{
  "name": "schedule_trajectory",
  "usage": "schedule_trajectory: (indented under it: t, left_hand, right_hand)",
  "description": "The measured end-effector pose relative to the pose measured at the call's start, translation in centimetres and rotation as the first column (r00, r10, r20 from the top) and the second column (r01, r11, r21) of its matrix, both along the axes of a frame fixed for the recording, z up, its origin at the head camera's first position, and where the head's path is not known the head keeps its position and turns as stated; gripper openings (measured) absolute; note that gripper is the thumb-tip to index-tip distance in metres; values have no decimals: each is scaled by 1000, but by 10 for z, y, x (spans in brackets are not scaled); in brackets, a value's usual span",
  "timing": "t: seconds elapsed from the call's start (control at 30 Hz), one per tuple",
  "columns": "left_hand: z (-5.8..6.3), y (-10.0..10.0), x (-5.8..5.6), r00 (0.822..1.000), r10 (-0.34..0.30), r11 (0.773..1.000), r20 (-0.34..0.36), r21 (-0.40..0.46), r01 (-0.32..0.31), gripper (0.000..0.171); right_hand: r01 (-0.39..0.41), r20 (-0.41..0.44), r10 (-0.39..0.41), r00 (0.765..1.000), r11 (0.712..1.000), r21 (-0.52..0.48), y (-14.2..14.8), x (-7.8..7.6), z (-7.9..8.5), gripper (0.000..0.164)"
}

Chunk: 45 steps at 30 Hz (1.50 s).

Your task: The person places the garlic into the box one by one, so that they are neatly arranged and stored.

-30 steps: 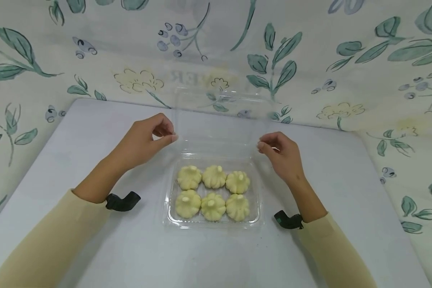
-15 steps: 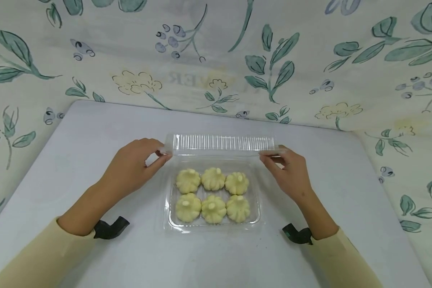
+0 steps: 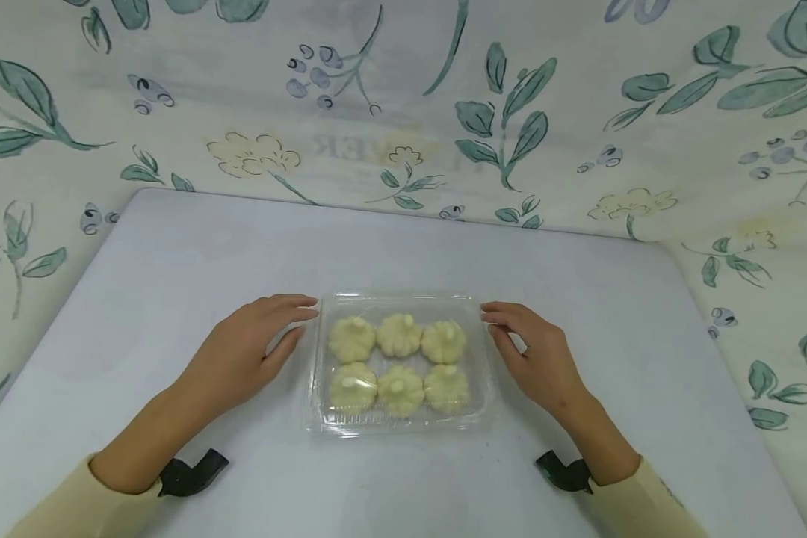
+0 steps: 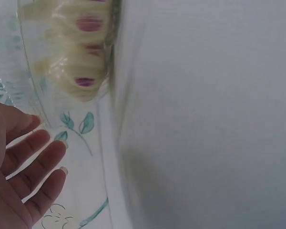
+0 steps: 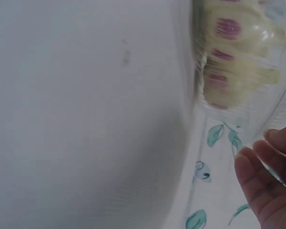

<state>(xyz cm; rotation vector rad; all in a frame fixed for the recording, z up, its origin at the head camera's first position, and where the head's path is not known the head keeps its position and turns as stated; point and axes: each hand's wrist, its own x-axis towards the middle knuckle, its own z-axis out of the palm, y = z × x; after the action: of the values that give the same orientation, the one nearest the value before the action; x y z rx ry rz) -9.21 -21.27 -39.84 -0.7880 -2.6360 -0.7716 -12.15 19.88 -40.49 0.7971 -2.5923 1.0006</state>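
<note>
A clear plastic clamshell box (image 3: 410,300) lies on the table with its lid folded down over it. Inside sit several pale yellow pumpkin-shaped buns (image 3: 402,335) in two rows; the wrist views show purple patches on their sides (image 4: 85,82). My left hand (image 3: 238,351) is beside the box's back left corner, fingertips at its edge, fingers fairly straight. At the opposite corner, the fingertips of my right hand (image 3: 538,359) lie at the box's edge, fingers loosely bent. Whether the lid's rim is fully snapped down cannot be made out.
The white table (image 3: 403,493) spreads around the box on all sides. Behind it hangs a pale cloth (image 3: 376,67) printed with leaves and flowers. A black wrist camera (image 3: 193,472) is worn on the left wrist, and another camera (image 3: 563,472) on the right.
The clear lid, upright at the back a second ago, has swung forward and down over the buns. Both hands followed it toward the box and no longer pinch the lid.
</note>
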Motion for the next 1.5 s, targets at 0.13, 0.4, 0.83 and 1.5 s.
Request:
schedule_trajectory:
  t: [0.13, 0.4, 0.83, 1.5]
  left_hand:
    - [-4, 0, 6, 1000, 21, 1000, 20, 4, -21, 37]
    - [-6, 4, 24, 966, 84, 996, 243, -4, -85, 50]
    - [6, 26, 45, 892, 133, 987, 431, 26, -160, 55]
    - [0, 19, 67, 799, -27, 975, 601, 191, -111, 65]
  right_hand:
    - [8, 36, -10, 999, 999, 53, 0, 7, 2, 28]
    - [-23, 287, -2, 958, 996, 85, 7, 26, 9, 44]
    - [-5, 669, 27, 743, 999, -35, 17, 62, 28, 55]
    - [-19, 802, 281, 527, 948, -319, 18, 61, 17, 60]
